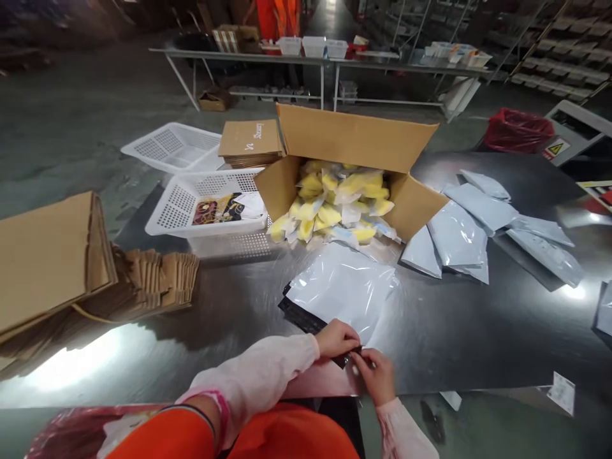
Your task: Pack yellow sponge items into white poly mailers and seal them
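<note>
A white poly mailer (342,287) lies on the metal table in front of me, with black edges showing at its left side. Its near end has a small dark strip, and both hands meet there. My left hand (337,339) is closed, its fingers pinching that near end from the left. From the right, my right hand (377,375) is also closed, thumb and finger pinching the dark strip. Just beyond the mailer stands an open cardboard box (354,135) full of yellow items in clear wrapping (329,191), some spilling over its near side.
Several filled white mailers (459,233) lie to the right. A white perforated basket (167,207) with small packets stands left of the box, near stacked cardboard (251,140). Bundled flat cartons (48,255) occupy the left. A red-lined bin (519,131) stands far right; a person (280,19) is beyond.
</note>
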